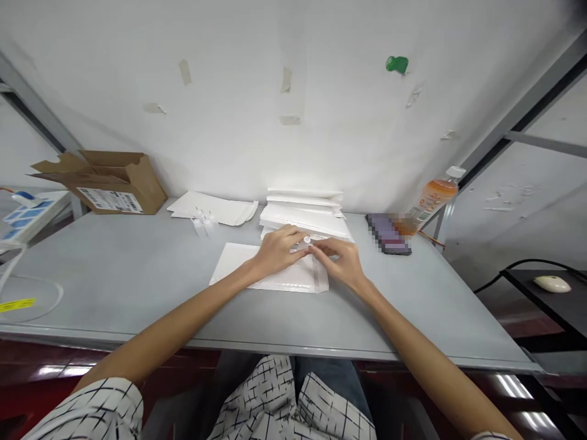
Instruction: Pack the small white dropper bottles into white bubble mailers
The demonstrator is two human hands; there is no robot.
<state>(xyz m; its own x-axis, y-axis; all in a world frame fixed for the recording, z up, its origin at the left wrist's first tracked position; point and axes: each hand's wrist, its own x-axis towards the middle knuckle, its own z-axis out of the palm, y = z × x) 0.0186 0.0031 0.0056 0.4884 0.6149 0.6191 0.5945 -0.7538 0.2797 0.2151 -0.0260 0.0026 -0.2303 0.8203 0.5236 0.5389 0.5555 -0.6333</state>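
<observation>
My left hand (277, 249) and my right hand (338, 260) meet over a white padded envelope (238, 264) lying flat on the grey table (137, 287). Both hands have fingers curled and pinch a small white object (306, 241) between them; I cannot make out what it is. Just behind my hands stands a stack of white padded envelopes (302, 211).
An open cardboard box (107, 180) sits at the back left, flat white sheets (215, 209) beside it, small white pieces (203, 221) in front. A dark phone (387, 233) and an orange drink bottle (428, 201) lie to the right. A computer mouse (553, 283) rests on a side stand.
</observation>
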